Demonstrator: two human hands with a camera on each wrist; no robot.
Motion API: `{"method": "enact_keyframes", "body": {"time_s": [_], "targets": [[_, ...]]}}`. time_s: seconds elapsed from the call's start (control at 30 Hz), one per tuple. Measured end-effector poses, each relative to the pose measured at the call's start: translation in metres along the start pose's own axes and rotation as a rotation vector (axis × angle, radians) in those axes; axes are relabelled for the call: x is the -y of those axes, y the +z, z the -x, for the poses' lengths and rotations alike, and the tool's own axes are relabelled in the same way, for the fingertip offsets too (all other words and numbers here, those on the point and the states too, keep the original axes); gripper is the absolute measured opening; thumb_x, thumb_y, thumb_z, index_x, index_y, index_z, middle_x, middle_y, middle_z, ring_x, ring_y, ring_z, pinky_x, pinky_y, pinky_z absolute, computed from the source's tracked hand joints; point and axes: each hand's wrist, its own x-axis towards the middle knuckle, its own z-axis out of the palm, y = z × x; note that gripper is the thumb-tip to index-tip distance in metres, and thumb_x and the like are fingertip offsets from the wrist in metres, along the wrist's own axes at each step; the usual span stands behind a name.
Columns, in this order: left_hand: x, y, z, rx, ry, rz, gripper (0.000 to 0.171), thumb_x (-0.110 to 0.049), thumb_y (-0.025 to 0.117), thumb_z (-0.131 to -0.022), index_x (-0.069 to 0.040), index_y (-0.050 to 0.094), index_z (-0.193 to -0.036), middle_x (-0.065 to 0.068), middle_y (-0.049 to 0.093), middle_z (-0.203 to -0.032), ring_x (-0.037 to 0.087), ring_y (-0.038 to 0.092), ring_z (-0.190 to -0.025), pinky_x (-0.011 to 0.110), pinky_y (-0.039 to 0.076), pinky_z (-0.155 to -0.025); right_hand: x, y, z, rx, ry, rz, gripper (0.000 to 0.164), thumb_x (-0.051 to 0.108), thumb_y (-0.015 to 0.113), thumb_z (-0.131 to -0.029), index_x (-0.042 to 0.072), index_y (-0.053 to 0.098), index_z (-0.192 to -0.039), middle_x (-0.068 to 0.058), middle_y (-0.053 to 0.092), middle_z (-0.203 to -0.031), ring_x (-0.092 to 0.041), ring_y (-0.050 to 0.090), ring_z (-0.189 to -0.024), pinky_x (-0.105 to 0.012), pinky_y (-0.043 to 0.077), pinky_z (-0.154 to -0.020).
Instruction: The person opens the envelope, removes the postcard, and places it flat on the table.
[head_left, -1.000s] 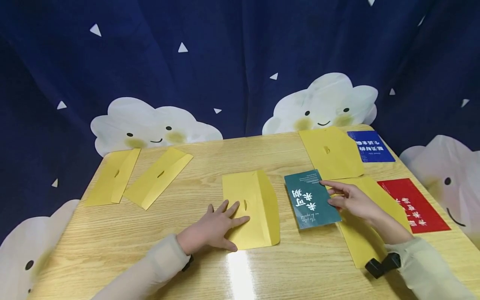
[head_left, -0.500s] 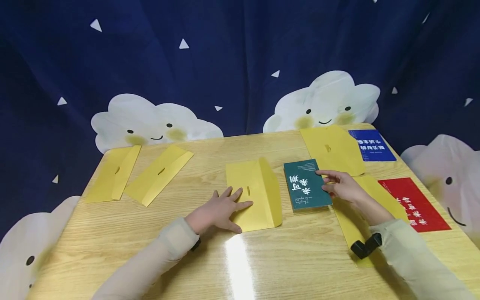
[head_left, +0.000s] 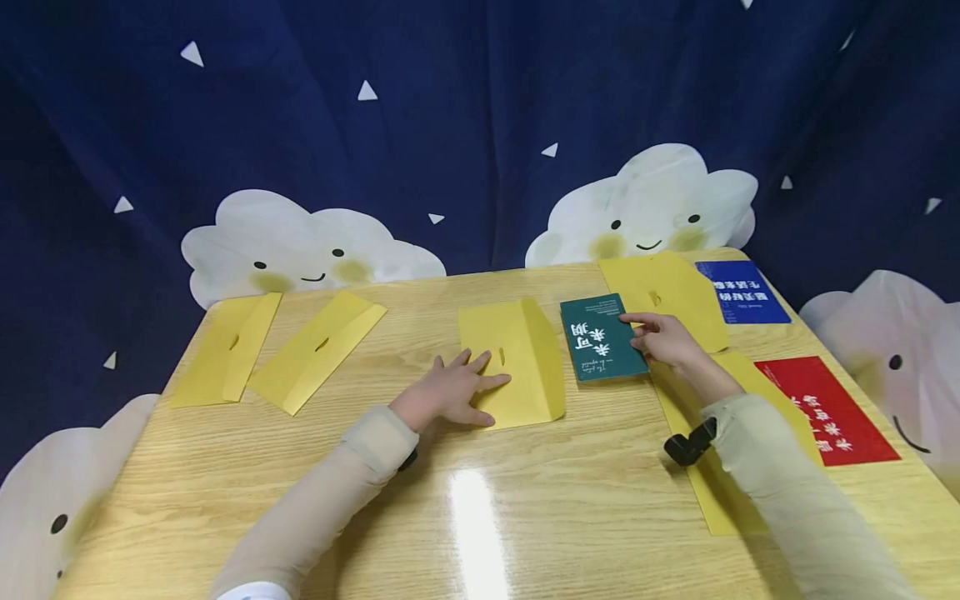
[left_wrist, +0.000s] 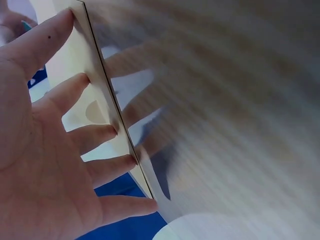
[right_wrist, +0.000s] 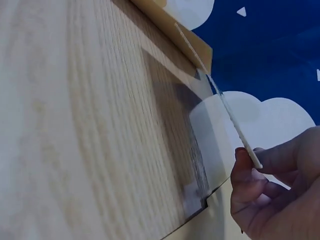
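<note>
A dark green card (head_left: 602,342) with white lettering is pinched at its right edge by my right hand (head_left: 670,342). In the right wrist view the card (right_wrist: 230,112) shows edge-on, above the tabletop, between thumb and fingers. My left hand (head_left: 452,390) lies with spread, straight fingers on the lower left part of a yellow envelope (head_left: 513,367). The flap of that envelope stands unfolded on its right side, a short way left of the card. In the left wrist view the fingertips of the left hand (left_wrist: 60,150) touch the envelope along its edge.
Two yellow envelopes, one at far left (head_left: 225,354) and one beside it (head_left: 318,354), lie on the wooden table (head_left: 375,533). At right are further yellow envelopes (head_left: 671,296), a blue card (head_left: 753,293) and a red card (head_left: 862,421). A dark blue curtain (head_left: 480,108) hangs behind.
My left hand and the envelope under it have slid away from me and slightly right. My right hand has carried the green card away from me and a little left.
</note>
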Motion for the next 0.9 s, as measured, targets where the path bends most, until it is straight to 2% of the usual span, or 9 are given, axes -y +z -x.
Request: {"method": "enact_keyframes", "body": {"time_s": [0.17,0.4,0.5,0.63,0.9], "targets": [[0.004,-0.004,-0.012,0.004,-0.013,0.003,0.07,-0.052,0.06,-0.082,-0.036,0.029,-0.142,0.009,0.01,-0.151,0.038,0.007,-0.135,0.065,0.013,-0.098,0.0,0.002,-0.014,-0.04,0.011,0.027,0.046,-0.005,0.04,-0.09,0.0,0.04,-0.135,-0.011,0.039,-0.089,-0.013,0.036,-0.058,-0.023,0.031,-0.051],[0.009,-0.013,-0.026,0.001,-0.007,0.04,0.069,-0.048,0.062,-0.082,-0.034,0.031,-0.142,0.009,0.01,-0.151,0.038,0.006,-0.136,0.065,0.012,-0.099,0.008,0.003,-0.031,-0.079,0.001,0.066,0.047,-0.007,0.039,-0.089,0.001,0.042,-0.135,-0.012,0.039,-0.09,-0.019,0.039,-0.069,-0.023,0.032,-0.056],[0.011,-0.016,-0.031,0.002,-0.013,0.06,0.069,-0.046,0.063,-0.082,-0.033,0.031,-0.142,0.01,0.01,-0.151,0.038,0.005,-0.136,0.065,0.012,-0.099,0.011,0.006,-0.038,-0.098,-0.013,0.079,0.046,-0.007,0.039,-0.09,0.001,0.042,-0.135,-0.016,0.042,-0.096,-0.023,0.041,-0.077,-0.025,0.034,-0.061],[0.016,-0.019,-0.038,-0.002,-0.026,0.066,0.067,-0.044,0.063,-0.082,-0.033,0.033,-0.141,0.01,0.011,-0.151,0.037,0.006,-0.136,0.063,0.013,-0.1,0.012,0.009,-0.047,-0.124,-0.006,0.103,0.045,-0.006,0.039,-0.09,0.001,0.044,-0.134,-0.023,0.042,-0.117,-0.029,0.04,-0.096,-0.028,0.036,-0.072],[0.019,-0.029,-0.05,-0.008,-0.066,0.109,0.067,-0.045,0.064,-0.081,-0.031,0.035,-0.14,0.013,0.012,-0.15,0.039,0.006,-0.135,0.061,0.011,-0.102,0.012,0.011,-0.06,-0.161,-0.025,0.159,0.042,-0.006,0.042,-0.088,-0.002,0.047,-0.13,-0.024,0.046,-0.118,-0.029,0.042,-0.093,-0.027,0.037,-0.068]]}}
